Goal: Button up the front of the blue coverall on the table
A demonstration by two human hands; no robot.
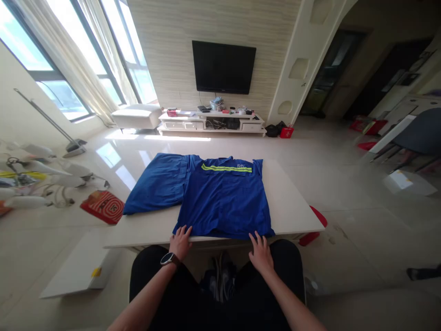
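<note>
A dark blue work jacket (227,197) lies spread on the white table (292,197), its hem along the near edge. Across its chest runs a yellow-green reflective stripe, with small white lettering above it at the right. My left hand (181,242), with a watch on the wrist, rests its spread fingers on the lower left corner of the jacket. At the lower right part of the hem, the fingers of my right hand (261,252) are apart and touch the cloth. Left of the jacket, partly beneath its edge, lies another blue folded garment (155,184).
Below the table edge are my knees and shoes. A red patterned bag (104,207) and a white box (76,266) stand on the floor at left. Under the table's right side shows a red stool (315,225). A TV cabinet (212,124) is at the far wall.
</note>
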